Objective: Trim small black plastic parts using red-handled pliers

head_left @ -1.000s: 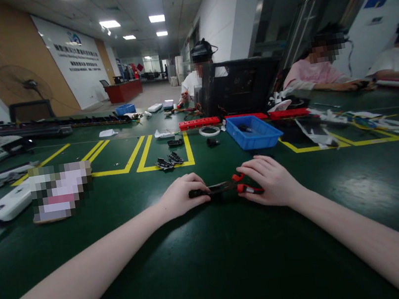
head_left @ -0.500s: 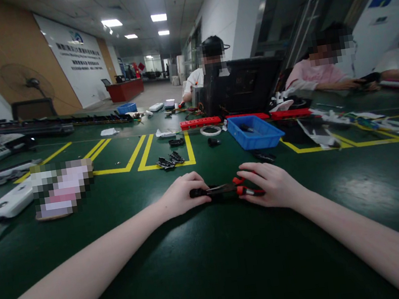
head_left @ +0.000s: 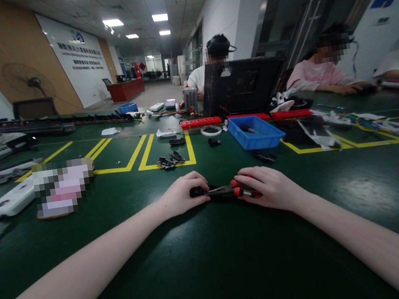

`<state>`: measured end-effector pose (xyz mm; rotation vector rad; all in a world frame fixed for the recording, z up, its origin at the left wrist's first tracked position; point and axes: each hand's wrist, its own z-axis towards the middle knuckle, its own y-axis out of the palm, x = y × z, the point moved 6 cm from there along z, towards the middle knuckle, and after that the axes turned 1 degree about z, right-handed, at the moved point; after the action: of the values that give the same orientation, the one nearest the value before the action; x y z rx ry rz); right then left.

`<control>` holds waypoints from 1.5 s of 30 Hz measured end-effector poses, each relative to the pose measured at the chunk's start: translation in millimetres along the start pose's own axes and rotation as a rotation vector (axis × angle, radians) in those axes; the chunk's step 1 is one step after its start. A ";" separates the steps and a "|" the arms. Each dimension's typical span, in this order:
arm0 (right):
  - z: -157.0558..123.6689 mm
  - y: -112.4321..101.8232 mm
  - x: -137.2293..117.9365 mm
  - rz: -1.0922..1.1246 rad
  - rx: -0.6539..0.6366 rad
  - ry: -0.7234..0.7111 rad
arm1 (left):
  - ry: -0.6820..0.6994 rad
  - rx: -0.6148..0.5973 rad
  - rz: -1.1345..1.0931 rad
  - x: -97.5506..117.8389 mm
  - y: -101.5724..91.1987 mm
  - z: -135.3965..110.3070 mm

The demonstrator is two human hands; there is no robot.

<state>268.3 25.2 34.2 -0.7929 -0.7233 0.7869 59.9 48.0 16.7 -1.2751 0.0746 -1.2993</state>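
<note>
My left hand [head_left: 186, 194] is closed around a small black part [head_left: 196, 191], mostly hidden by the fingers and too dark to name. Red-and-black handled pliers [head_left: 224, 190] are gripped in my right hand [head_left: 267, 185], with the fingers wrapped round the handles. The jaws point left and reach the black part at my left fingertips; whether they bite on it I cannot tell. Both hands are just above or on the green table [head_left: 202, 269]. Beyond them lie several black broken-looking pieces [head_left: 170, 160] inside a yellow taped outline.
A blue bin [head_left: 256, 132] with dark pieces stands beyond my right hand, a black part [head_left: 265, 156] before it. Also there are a tape ring [head_left: 210, 131], red strips [head_left: 201, 122], a white power strip [head_left: 19, 195] and a large black panel [head_left: 244, 85]. Co-workers sit opposite.
My right hand and the pliers have shifted slightly left, and the handles look closer together. My left hand stays in place on the black part.
</note>
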 end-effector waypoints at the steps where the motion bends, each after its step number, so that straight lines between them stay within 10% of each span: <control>1: 0.0 0.7 0.7 -0.005 -0.004 0.004 | 0.003 0.006 -0.003 0.3 -0.1 0.2; 45: -1.2 5.1 9.4 0.280 -0.145 0.296 | -0.020 -0.011 -0.002 2.0 -0.4 0.8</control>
<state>272.4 34.9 31.8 -1.1317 -0.4110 0.8508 60.9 47.1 18.4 -1.2973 0.0663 -1.2887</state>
